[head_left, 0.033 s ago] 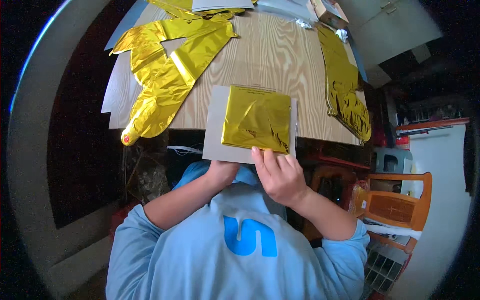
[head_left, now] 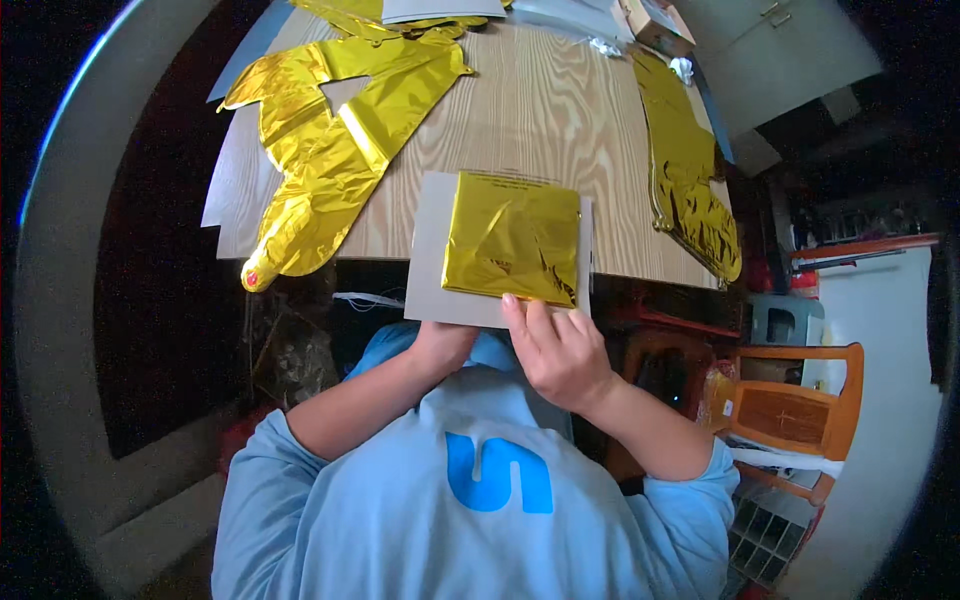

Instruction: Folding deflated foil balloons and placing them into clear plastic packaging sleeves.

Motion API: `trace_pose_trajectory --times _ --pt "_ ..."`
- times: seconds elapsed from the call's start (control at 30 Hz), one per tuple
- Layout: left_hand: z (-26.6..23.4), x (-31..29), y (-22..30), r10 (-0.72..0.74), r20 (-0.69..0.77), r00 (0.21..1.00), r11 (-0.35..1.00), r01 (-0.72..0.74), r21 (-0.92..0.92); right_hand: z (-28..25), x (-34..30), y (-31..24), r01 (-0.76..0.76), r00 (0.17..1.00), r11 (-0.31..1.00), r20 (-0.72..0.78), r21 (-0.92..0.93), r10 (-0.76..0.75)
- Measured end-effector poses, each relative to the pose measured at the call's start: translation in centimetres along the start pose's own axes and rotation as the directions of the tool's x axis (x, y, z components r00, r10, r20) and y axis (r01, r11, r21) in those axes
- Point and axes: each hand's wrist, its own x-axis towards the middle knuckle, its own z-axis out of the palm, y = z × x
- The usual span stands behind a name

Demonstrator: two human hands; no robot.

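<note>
At 7 o'clock from the folded gold foil packet [head_left: 512, 240], the left hand [head_left: 446, 347] holds the grey card [head_left: 427, 250] under it, fingers hidden behind. At 5 o'clock, the right hand's [head_left: 563, 352] fingertips touch the packet's lower edge. On the wood-grain table [head_left: 530, 110], crumpled gold foil balloons lie at 10 [head_left: 320, 170] and 2 o'clock [head_left: 685, 150], and a small box [head_left: 657, 28] at 1.

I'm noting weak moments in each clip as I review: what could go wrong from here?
The folded gold foil lies on the grey card, with the right hand at its near edge, so it might slide if the card tips. The left hand is partly hidden under the card; a weak grip there could let it drop. The gold foil balloon at left hangs past the table's near edge and could get snagged.
</note>
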Motion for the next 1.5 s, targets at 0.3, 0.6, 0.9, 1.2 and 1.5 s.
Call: trace_pose_trajectory --times 0.3,0.6,0.9,1.2,1.5 --pt "2.3 -0.4 3.2 -0.172 -0.136 0.976 0.982 0.180 0.050 1.1 -0.5 1.0 -0.014 0.999 1.000 0.033 -0.001 0.014" --pt "2.3 -0.4 3.0 -0.104 -0.101 0.989 0.986 0.116 0.122 0.3 0.1 0.1 -0.047 0.997 0.999 0.067 0.021 0.045" --pt "2.1 0.4 3.5 -0.162 -0.014 0.987 0.980 0.162 0.115 2.4 1.0 0.3 -0.052 0.991 0.995 0.119 -0.088 0.062" --pt "2.6 -0.1 4.3 -0.175 0.050 0.983 0.972 0.165 0.166 2.2 2.0 1.8 -0.079 0.992 0.997 0.100 0.010 0.078" --pt "2.1 0.4 4.1 -0.198 0.075 0.977 0.977 0.191 0.092 2.4 3.7 2.9 -0.342 0.940 0.894 0.122 0.288 0.320"
